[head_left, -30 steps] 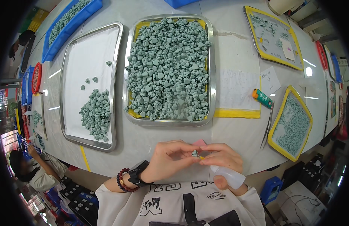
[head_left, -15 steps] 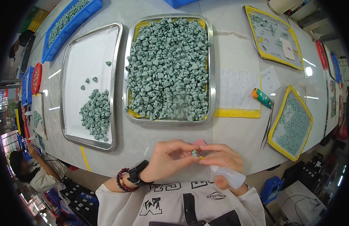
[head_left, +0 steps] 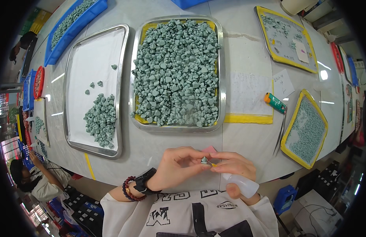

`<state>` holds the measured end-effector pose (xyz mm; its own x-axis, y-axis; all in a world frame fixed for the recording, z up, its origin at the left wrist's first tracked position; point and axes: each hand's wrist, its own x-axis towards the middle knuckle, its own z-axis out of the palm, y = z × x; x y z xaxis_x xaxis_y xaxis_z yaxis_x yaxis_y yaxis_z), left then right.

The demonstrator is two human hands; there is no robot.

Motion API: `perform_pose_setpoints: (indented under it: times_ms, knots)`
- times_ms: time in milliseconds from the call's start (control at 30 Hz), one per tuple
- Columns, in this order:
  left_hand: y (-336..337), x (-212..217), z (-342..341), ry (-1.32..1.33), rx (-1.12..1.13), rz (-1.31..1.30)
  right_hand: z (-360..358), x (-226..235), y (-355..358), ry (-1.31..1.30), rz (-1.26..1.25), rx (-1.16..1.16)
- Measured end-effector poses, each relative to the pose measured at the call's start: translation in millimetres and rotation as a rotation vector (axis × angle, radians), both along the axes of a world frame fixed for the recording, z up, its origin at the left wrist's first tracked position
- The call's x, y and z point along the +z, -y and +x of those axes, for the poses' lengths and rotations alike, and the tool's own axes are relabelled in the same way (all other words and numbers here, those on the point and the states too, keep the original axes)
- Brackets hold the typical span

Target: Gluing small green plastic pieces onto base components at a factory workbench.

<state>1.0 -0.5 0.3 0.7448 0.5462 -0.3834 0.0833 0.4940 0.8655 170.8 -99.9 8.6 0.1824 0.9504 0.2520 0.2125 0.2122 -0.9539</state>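
- Green piece [head_left: 204, 160], pinched by the left hand [head_left: 173, 165].
- Right hand [head_left: 243, 170] clasps a translucent bottle [head_left: 248, 187], nozzle [head_left: 213, 165] beside the piece: apparently dispensing.
- Next presumably calls for steady aim.

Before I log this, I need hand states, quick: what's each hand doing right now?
Left hand: closed, holding a green piece.
Right hand: closed, holding a bottle.
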Motion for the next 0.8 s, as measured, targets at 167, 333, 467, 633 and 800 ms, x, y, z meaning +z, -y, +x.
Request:
perform_pose_setpoints:
  times_ms: [167,333,467,633,800]
  knots:
    - [-1.5,1.8,0.4,-0.011,-0.003,-0.037,-0.4,-2.2,-1.7,0.029,0.015,0.001]
    - [-1.1,-0.7,2.4,0.004,-0.026,-0.032,5.6,2.7,3.9,0.009,0.02,-0.047]
    - [-3.4,3.3,4.6,-0.027,-0.072,-0.02,21.5,5.1,6.2,0.205,-0.008,-0.17]
    - [-2.0,6.6,0.5,-0.024,-0.008,-0.136,44.4,-1.7,-3.9,0.802,-0.09,-0.188]
    - [-4.2,2.5,0.5,-0.032,0.025,-0.15,57.7,8.2,11.2,0.962,-0.094,-0.275]
